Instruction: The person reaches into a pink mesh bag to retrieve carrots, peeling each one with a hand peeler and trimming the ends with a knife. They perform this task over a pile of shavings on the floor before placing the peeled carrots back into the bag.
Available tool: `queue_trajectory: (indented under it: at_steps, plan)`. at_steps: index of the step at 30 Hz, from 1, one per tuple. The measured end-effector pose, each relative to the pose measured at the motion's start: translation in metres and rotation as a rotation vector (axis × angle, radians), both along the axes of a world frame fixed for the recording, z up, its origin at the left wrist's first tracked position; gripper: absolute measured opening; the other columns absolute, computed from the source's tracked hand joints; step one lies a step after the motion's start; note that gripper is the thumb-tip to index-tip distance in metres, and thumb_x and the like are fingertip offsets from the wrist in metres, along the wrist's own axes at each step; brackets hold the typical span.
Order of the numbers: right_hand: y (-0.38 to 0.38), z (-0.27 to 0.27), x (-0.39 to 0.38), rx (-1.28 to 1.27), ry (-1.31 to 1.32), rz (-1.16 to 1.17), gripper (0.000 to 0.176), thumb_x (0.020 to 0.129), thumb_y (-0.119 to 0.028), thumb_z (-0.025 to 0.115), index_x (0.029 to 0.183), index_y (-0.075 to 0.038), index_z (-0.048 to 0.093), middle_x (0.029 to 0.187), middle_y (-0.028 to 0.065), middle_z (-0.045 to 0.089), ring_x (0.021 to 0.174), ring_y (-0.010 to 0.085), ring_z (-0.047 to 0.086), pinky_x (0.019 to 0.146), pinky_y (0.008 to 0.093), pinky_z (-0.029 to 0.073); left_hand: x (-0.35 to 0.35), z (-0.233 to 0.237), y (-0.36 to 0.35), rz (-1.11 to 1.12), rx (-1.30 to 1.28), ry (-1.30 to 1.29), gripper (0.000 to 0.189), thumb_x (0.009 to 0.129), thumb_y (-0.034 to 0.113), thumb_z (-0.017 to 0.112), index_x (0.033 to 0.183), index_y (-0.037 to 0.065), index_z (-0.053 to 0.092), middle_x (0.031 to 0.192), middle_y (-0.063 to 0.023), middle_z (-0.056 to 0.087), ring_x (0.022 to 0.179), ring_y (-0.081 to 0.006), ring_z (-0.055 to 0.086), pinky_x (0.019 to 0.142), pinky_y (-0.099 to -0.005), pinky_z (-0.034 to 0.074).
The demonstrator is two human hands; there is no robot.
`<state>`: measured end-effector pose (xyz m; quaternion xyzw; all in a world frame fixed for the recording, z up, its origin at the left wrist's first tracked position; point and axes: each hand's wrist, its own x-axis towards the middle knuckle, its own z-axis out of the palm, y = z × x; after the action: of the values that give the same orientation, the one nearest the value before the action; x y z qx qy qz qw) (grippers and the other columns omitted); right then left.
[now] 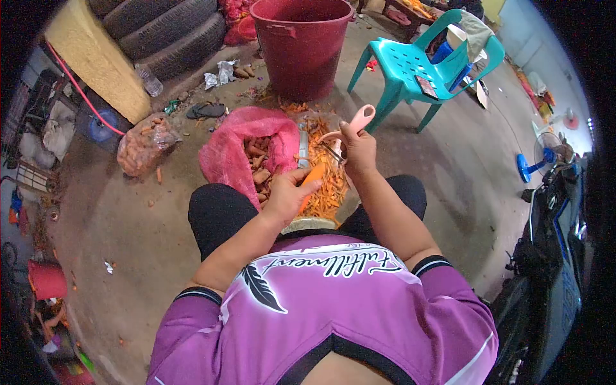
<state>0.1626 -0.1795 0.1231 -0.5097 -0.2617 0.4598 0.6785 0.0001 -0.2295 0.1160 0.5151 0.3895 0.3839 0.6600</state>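
Note:
My left hand (287, 196) is closed around an orange peeled carrot (312, 183), which slants over a heap of orange peelings (326, 200). My right hand (359, 149) grips a peeler (360, 120) with a light pink handle, its blade side a little above and to the right of the carrot, apart from it. A pink mesh sack (221, 142) stands open beside my left hand, with brownish unpeeled carrots (260, 172) inside. The peelings lie between my knees, behind and below both hands.
A large dark red bucket (301, 58) stands beyond the peelings. At its right is a teal plastic chair (410, 64) with a phone on it. A clear bag of carrots (144, 147) lies at left, near stacked tires (163, 32). A motorcycle (545, 269) stands at right.

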Motion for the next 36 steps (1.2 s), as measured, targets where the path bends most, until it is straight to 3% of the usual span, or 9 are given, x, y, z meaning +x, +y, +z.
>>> queue_trajectory:
  at_steps: [4,7,8,10,15,28,31,34,36]
  plan:
    - [-0.026,0.021,-0.023,-0.114,-0.148,0.136,0.021,0.076,-0.021,0.058,0.065,-0.005,0.051,0.049,-0.0012,0.043,0.037,0.0067,0.035,0.035,0.0219,0.024,-0.002,0.024,-0.003,0.029,0.325,0.353,0.027,0.069,0.015,0.064,0.092,0.002,0.061,0.085,-0.0108,0.060,0.075,-0.0196,0.056,0.070,-0.0298,0.041]
    - [-0.013,0.007,-0.016,-0.060,-0.124,0.042,0.022,0.076,-0.022,0.059,0.064,-0.005,0.051,0.049,-0.0007,0.043,0.037,0.0070,0.036,0.035,0.0218,0.024,-0.002,0.014,-0.003,0.151,0.557,0.509,0.027,0.062,0.015,0.067,0.086,0.004,0.063,0.077,-0.0126,0.057,0.072,-0.0242,0.054,0.069,-0.0347,0.040]
    - [-0.008,0.002,-0.006,-0.123,-0.132,0.060,0.021,0.074,-0.021,0.061,0.076,0.000,0.056,0.062,0.0007,0.052,0.049,0.0078,0.043,0.044,0.0225,0.034,-0.002,0.010,-0.002,0.170,0.606,0.538,0.026,0.060,0.014,0.067,0.084,0.003,0.063,0.075,-0.0121,0.056,0.071,-0.0247,0.054,0.067,-0.0349,0.040]
    - [-0.013,0.002,-0.007,-0.138,-0.116,0.081,0.022,0.074,-0.021,0.061,0.076,0.000,0.056,0.062,0.0006,0.052,0.050,0.0076,0.044,0.045,0.0227,0.034,-0.002,0.005,-0.002,0.209,0.703,0.598,0.025,0.058,0.012,0.067,0.080,0.003,0.062,0.070,-0.0112,0.054,0.070,-0.0257,0.053,0.065,-0.0353,0.040]
    - [-0.014,0.000,-0.013,-0.106,-0.148,0.045,0.022,0.076,-0.023,0.058,0.067,-0.003,0.054,0.053,0.0003,0.047,0.039,0.0072,0.038,0.035,0.0220,0.026,-0.002,0.006,-0.003,0.219,0.748,0.659,0.020,0.057,0.009,0.064,0.075,0.001,0.058,0.074,-0.0133,0.051,0.072,-0.0307,0.051,0.065,-0.0377,0.041]
    - [-0.020,-0.001,-0.005,-0.218,-0.068,0.124,0.018,0.075,-0.019,0.060,0.070,-0.004,0.052,0.052,-0.0003,0.045,0.038,0.0079,0.038,0.036,0.0224,0.027,-0.002,0.014,-0.002,0.227,1.004,0.805,0.017,0.058,0.007,0.062,0.074,0.004,0.055,0.075,-0.0116,0.048,0.073,-0.0298,0.049,0.065,-0.0394,0.039]
    - [-0.019,-0.010,-0.005,-0.202,-0.020,0.164,0.016,0.075,-0.017,0.060,0.071,-0.005,0.051,0.052,0.0001,0.046,0.038,0.0082,0.038,0.036,0.0224,0.027,-0.001,0.014,-0.002,0.217,1.003,0.775,0.019,0.060,0.008,0.064,0.077,0.002,0.057,0.075,-0.0121,0.048,0.072,-0.0297,0.049,0.064,-0.0379,0.040]
    - [-0.001,-0.025,0.010,-0.159,0.079,0.071,0.018,0.075,-0.020,0.061,0.076,-0.005,0.050,0.055,0.0001,0.046,0.041,0.0080,0.040,0.036,0.0216,0.027,-0.003,0.006,-0.001,0.177,0.735,0.591,0.025,0.059,0.007,0.066,0.083,0.001,0.059,0.074,-0.0100,0.051,0.071,-0.0254,0.052,0.065,-0.0328,0.041]
    - [-0.018,0.008,-0.004,-0.132,0.156,0.122,0.020,0.075,-0.021,0.060,0.077,-0.005,0.050,0.056,-0.0004,0.046,0.042,0.0074,0.039,0.036,0.0211,0.027,-0.005,-0.003,0.008,0.131,0.754,0.556,0.027,0.062,0.008,0.066,0.087,-0.001,0.059,0.076,-0.0092,0.053,0.071,-0.0221,0.053,0.065,-0.0305,0.041]
